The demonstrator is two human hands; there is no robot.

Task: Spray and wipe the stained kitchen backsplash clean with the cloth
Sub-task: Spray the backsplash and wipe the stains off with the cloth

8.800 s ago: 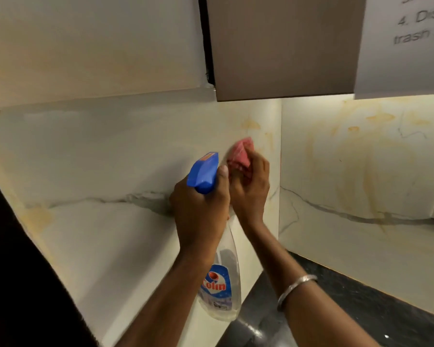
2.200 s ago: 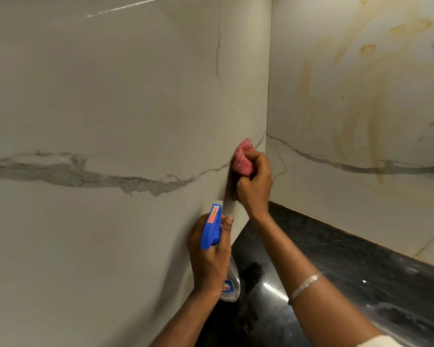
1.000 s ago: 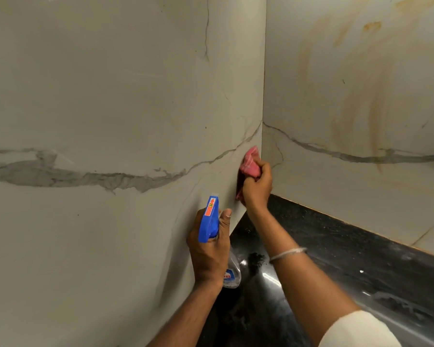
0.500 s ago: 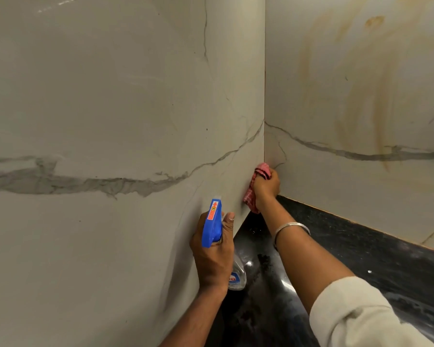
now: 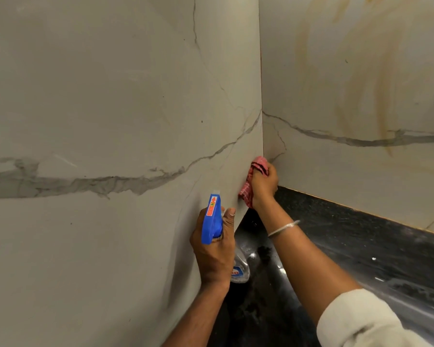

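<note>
The marble backsplash forms a corner: a left panel with grey veins and a right panel streaked with orange-brown stains. My right hand grips a bunched red cloth and presses it on the left panel low in the corner, just above the counter. My left hand holds a clear spray bottle by its neck under the blue trigger head. The nozzle points up along the left panel, and most of the bottle's body is hidden behind the hand.
A glossy black counter runs along the foot of both panels and shows wet glints. A metal bangle circles my right wrist, and a pale rolled sleeve covers the forearm at bottom right.
My right hand has wiped the cloth down the left panel, from the upper stains to the bottom of the corner. My left hand has lowered the bottle and stayed near the panel.
</note>
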